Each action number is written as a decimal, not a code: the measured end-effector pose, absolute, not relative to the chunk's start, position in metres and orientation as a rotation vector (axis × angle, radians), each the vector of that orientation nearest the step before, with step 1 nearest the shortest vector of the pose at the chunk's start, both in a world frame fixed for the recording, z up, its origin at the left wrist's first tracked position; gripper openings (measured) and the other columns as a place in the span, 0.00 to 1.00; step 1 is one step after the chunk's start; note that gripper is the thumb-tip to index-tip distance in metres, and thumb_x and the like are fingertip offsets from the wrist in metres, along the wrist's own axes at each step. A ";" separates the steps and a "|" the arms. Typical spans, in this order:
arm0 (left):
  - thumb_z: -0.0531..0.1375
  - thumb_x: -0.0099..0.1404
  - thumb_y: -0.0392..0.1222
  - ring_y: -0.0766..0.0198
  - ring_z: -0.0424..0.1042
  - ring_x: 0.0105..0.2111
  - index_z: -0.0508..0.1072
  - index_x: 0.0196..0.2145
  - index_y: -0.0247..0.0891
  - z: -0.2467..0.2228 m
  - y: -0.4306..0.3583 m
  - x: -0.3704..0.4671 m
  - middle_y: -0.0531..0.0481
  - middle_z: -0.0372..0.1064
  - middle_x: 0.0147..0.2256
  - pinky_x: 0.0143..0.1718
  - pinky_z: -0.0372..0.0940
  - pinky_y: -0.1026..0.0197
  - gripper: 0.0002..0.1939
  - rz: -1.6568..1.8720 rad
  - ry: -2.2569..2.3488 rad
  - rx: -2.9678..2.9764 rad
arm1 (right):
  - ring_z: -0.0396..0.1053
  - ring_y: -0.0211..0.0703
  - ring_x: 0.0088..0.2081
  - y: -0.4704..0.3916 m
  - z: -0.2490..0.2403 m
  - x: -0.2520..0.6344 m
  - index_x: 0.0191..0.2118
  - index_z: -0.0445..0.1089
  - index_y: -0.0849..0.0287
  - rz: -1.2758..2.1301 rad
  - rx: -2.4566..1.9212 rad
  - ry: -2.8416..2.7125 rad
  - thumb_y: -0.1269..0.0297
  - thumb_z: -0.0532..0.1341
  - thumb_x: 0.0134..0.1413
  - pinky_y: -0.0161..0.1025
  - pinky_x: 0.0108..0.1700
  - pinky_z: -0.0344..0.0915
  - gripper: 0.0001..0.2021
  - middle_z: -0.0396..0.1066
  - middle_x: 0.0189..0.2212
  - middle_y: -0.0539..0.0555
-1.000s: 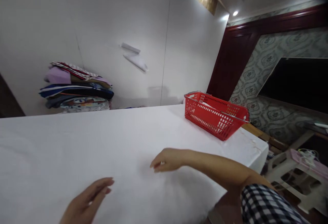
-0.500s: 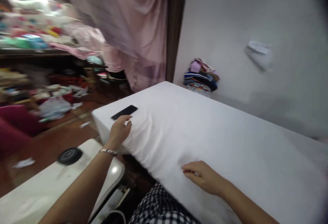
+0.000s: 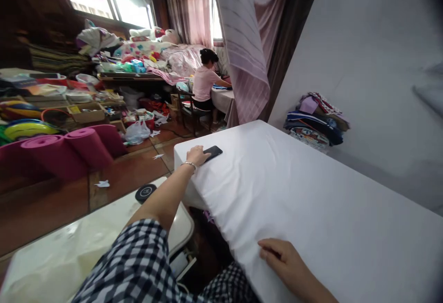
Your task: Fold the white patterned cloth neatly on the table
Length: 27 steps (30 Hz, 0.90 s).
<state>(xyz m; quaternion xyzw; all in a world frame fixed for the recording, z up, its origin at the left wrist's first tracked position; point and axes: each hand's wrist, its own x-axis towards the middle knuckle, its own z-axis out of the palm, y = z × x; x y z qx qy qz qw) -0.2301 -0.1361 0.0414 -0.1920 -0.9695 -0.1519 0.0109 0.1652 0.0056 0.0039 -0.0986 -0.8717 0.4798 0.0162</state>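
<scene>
At the far left part of the white-covered table (image 3: 294, 192), my left hand (image 3: 197, 155) is closed over the near-left end of a black smartphone (image 3: 213, 152). The phone lies flat on the cloth, and its left end is hidden by the fingers. A bracelet circles that wrist. My right hand (image 3: 282, 259) rests on or just above the cloth near the table's front edge. Its fingers are curled with the thumb close to them, and nothing shows in its grasp. Wrinkles run through the white cloth between the hands.
A white side table (image 3: 86, 233) with a round black object (image 3: 145, 193) stands at left. Folded clothes (image 3: 314, 120) are stacked by the wall. Rolled magenta mats (image 3: 86, 148) and clutter fill the left floor. Another person (image 3: 204, 81) sits at a far table.
My left hand has reached forward from beside the phone and closed on its end. The camera view has swung left, bringing the seated person into sight. My right hand stays near the table's front edge.
</scene>
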 end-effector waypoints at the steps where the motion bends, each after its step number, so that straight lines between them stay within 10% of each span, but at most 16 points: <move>1: 0.57 0.57 0.53 0.46 0.63 0.53 0.67 0.50 0.32 0.043 -0.130 -0.233 0.34 0.64 0.53 0.49 0.60 0.52 0.27 -0.444 -3.078 -0.606 | 0.70 0.50 0.36 0.006 -0.001 0.165 0.36 0.76 0.52 1.502 -0.332 -2.690 0.57 0.56 0.53 0.45 0.41 0.65 0.12 0.74 0.32 0.53; 13: 0.67 0.40 0.56 0.48 0.73 0.39 0.71 0.37 0.32 0.039 -0.113 -0.245 0.35 0.73 0.40 0.34 0.65 0.57 0.30 -0.804 -3.247 -0.491 | 0.69 0.46 0.31 0.006 -0.015 0.171 0.35 0.75 0.55 1.579 -0.389 -2.507 0.55 0.56 0.54 0.42 0.36 0.66 0.13 0.73 0.29 0.54; 21: 0.69 0.44 0.43 0.61 0.73 0.27 0.70 0.34 0.34 0.048 -0.040 -0.140 0.46 0.73 0.29 0.33 0.70 0.57 0.20 -2.720 -2.713 -0.516 | 0.68 0.39 0.25 0.055 0.009 0.173 0.40 0.72 0.59 1.800 -0.642 -2.032 0.50 0.61 0.47 0.38 0.28 0.64 0.19 0.74 0.29 0.54; 27: 0.68 0.49 0.44 0.64 0.70 0.24 0.69 0.35 0.35 0.065 0.064 -0.015 0.50 0.70 0.25 0.32 0.70 0.56 0.17 -3.294 -2.430 -0.936 | 0.70 0.42 0.34 0.124 0.062 0.194 0.52 0.65 0.57 1.511 -0.837 -1.637 0.52 0.60 0.50 0.39 0.31 0.66 0.24 0.72 0.42 0.58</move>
